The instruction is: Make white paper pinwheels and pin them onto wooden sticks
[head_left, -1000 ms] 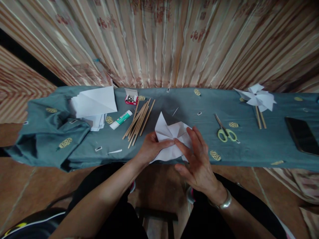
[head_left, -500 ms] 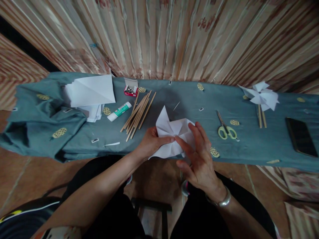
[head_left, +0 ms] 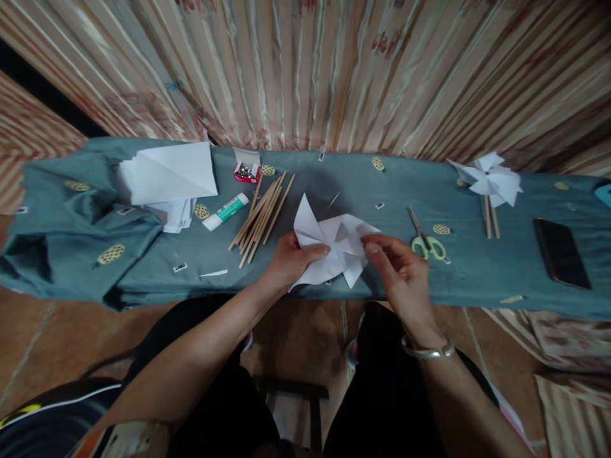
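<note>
A white paper pinwheel (head_left: 337, 254) with folded, pointed blades is held just above the near edge of the cloth-covered table. My left hand (head_left: 291, 257) grips its left side, thumb pressed on top near the middle and fingers underneath. At the pinwheel's right side my right hand (head_left: 403, 270) is closed, thumb and forefinger pinching the edge of a blade. Beyond my left hand lies a loose bundle of thin wooden sticks (head_left: 262, 219). Right of my right hand are scissors (head_left: 427, 245) with pale green handles.
Toward the left lie white paper sheets (head_left: 174, 172), a glue stick (head_left: 225, 212) and an opened red box (head_left: 247, 172) of small metal pieces. On the right are a finished-looking pinwheel (head_left: 491, 180) on sticks and a dark phone (head_left: 562, 253). A pleated curtain (head_left: 305, 76) hangs behind.
My right hand has moved from the pinwheel's centre out to its right edge, its fingers now closed there. The right-hand blades stand more spread. My left hand keeps its hold.
</note>
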The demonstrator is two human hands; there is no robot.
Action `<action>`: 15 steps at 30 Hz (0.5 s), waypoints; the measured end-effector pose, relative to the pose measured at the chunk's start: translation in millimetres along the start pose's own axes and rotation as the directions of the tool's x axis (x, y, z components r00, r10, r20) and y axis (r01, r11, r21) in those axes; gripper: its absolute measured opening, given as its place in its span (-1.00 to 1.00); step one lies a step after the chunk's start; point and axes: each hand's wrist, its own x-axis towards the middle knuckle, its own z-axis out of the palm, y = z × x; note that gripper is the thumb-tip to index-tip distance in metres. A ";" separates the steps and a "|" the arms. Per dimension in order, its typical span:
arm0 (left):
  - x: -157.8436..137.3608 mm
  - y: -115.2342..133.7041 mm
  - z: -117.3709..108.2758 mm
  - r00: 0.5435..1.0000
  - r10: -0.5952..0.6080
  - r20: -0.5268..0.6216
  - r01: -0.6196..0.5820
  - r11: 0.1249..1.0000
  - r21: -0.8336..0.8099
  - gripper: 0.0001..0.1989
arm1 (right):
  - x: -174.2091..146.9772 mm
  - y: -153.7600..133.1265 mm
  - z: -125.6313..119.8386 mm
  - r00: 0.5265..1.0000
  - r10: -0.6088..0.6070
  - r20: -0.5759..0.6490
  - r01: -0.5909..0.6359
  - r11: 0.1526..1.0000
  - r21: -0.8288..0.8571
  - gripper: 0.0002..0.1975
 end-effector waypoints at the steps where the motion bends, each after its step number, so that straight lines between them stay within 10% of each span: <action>1: -0.2 0.2 0.3 1.000 0.001 0.009 -0.001 1.000 0.000 -0.75 | 0.7 0.1 0.5 0.999 0.027 0.025 -0.028 0.999 0.032 -0.70; 15: -5.7 -5.0 3.7 0.997 0.023 0.069 -0.034 0.986 0.164 -0.77 | -2.6 0.1 18.7 0.908 0.326 0.263 -0.407 0.837 0.367 -0.72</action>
